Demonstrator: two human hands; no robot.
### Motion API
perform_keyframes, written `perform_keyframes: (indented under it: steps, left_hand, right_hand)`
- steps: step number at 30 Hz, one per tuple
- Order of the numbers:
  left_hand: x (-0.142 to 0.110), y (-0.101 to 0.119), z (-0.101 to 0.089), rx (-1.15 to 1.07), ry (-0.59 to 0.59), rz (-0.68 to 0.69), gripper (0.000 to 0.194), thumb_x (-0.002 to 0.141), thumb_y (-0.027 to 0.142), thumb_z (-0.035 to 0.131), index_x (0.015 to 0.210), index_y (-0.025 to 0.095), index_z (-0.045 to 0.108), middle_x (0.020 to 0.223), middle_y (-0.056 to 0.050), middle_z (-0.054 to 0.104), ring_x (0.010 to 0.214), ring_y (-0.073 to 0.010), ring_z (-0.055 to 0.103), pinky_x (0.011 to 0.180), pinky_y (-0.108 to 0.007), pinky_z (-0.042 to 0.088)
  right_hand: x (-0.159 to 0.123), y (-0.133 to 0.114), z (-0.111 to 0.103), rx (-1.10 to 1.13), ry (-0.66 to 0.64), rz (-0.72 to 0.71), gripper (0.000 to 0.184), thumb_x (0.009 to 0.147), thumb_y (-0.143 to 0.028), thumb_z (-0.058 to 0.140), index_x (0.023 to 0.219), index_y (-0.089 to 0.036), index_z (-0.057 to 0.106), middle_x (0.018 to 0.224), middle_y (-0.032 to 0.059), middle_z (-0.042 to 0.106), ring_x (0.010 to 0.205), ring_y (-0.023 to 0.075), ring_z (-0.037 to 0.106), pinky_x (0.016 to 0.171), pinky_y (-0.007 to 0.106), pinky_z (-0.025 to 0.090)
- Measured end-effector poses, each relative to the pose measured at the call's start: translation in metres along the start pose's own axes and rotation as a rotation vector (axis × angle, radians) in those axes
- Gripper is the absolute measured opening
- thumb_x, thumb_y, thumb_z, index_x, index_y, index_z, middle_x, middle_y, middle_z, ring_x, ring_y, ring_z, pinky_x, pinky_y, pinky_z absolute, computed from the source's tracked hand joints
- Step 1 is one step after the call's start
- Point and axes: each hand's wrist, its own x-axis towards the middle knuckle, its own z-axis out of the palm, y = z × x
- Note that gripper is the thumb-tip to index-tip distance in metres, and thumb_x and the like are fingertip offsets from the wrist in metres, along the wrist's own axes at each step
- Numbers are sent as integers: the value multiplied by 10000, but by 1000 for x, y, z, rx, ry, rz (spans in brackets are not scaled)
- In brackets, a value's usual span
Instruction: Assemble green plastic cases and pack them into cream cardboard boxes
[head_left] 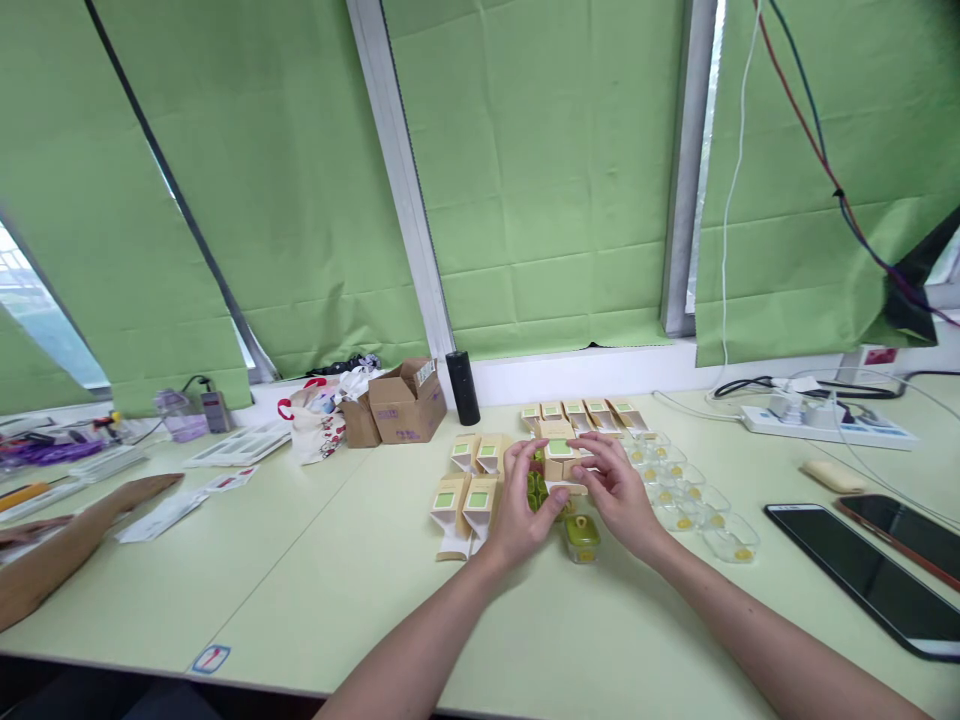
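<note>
Small carton [559,468] was over table [352,590], between front and back edges; left hand [519,515] and right hand [619,492] held it, fingers narrow. Probably light, stiffish, easily creased; side edges seemed best hold, gently.

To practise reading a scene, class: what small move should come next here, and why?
Probably steady the carton with the left hand and free the right hand for the green-lidded container: both hands are at the carton, and the container stands on the table just nearer the person.
</note>
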Motion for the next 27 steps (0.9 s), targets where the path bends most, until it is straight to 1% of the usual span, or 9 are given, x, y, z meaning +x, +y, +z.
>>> perform_keyframes:
  steps: [3,9,16,20,24,27]
  left_hand:
    - [0,-1,-1,-18,37,-8,547,992,525,665,1470,301,521,1432,-129,498,1248,-305,565,1103,-495,500]
    - [1,-2,-2,-48,71,-42,492,998,530,659,1414,296,542,1410,-123,546,1178,-284,584,1061,-462,511]
    - [2,-7,-1,-121,68,-98,505,1000,552,651,1393,264,517,1355,-111,565,1136,-244,604,1008,-391,517]
    - [2,-10,0,-156,79,-122,504,990,566,658,1365,262,515,1290,-102,588,1120,-242,626,980,-375,529]
    - [2,-10,0,-170,85,-125,493,985,562,664,1350,262,519,1259,-99,596,1120,-243,622,978,-372,525]
    - [2,-10,0,-176,92,-130,482,986,556,660,1341,260,524,1245,-95,596,1121,-245,615,985,-379,519]
  right_hand:
    - [-1,-1,0,4,-10,-13,337,1002,-516,659,1263,-316,732,1412,107,505,969,194,730,828,383,658]
    - [-3,-5,-2,28,-62,-7,379,1018,-545,628,1317,-333,728,1412,101,495,1011,203,726,836,370,666]
    - [-4,-6,-2,101,-86,-12,368,1003,-543,661,1306,-354,745,1430,97,475,1012,207,713,878,393,656]
    - [-5,-6,-3,106,-106,-14,369,1006,-530,658,1316,-347,741,1446,99,458,1024,212,702,896,408,657]
    - [-6,-6,-3,121,-130,-15,369,1015,-510,653,1334,-342,730,1462,100,439,1097,231,687,919,406,653]
    - [-7,-5,-3,116,-135,-21,368,1017,-507,650,1333,-337,730,1466,104,438,1091,229,683,917,405,651]
